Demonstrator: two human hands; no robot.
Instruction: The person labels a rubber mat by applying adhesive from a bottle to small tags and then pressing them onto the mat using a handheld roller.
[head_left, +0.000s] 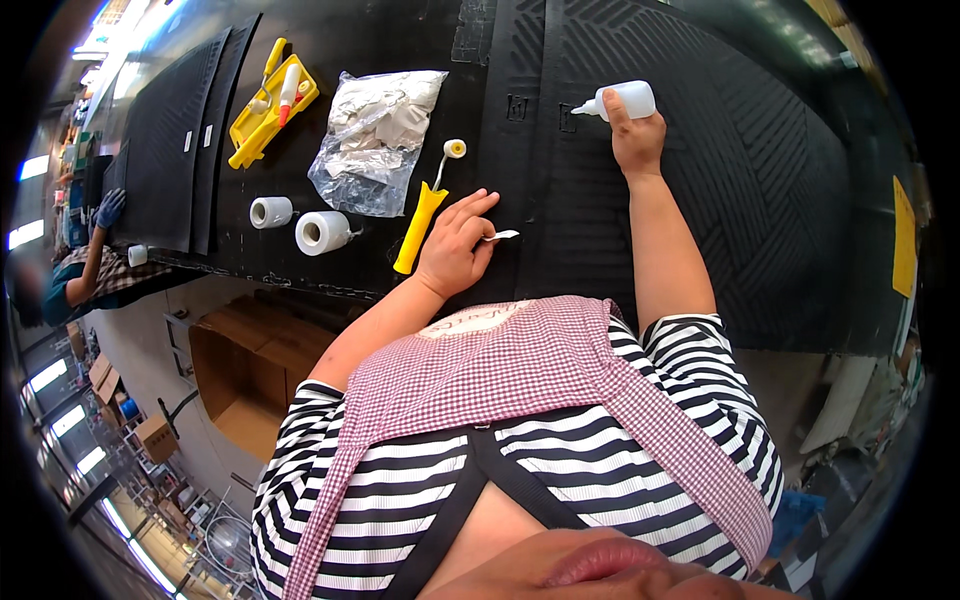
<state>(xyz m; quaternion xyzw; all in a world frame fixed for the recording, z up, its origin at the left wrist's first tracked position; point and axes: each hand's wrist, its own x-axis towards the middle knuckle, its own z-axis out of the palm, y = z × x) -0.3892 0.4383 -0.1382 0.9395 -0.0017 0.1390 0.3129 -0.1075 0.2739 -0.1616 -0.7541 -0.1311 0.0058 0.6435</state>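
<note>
rt hand (638,142) is closed round a white squeeze bottle (634,98), thumb on top, nozzle pointing left by a small outlined mark (568,122) on the black patterned mat (680,215); can't tell if the tip touches. lt hand (455,245) is pinched narrow on a little white scrap (506,235). imo go ez on the squeeze, keep the tip low n inside the outline, scrap well clear of it. just left of lt hand: yellow-handled roller (421,225), then bag of white pieces (378,130), white rolls (342,229), yellow tray (252,142), all on the black worktop (290,178).
</note>
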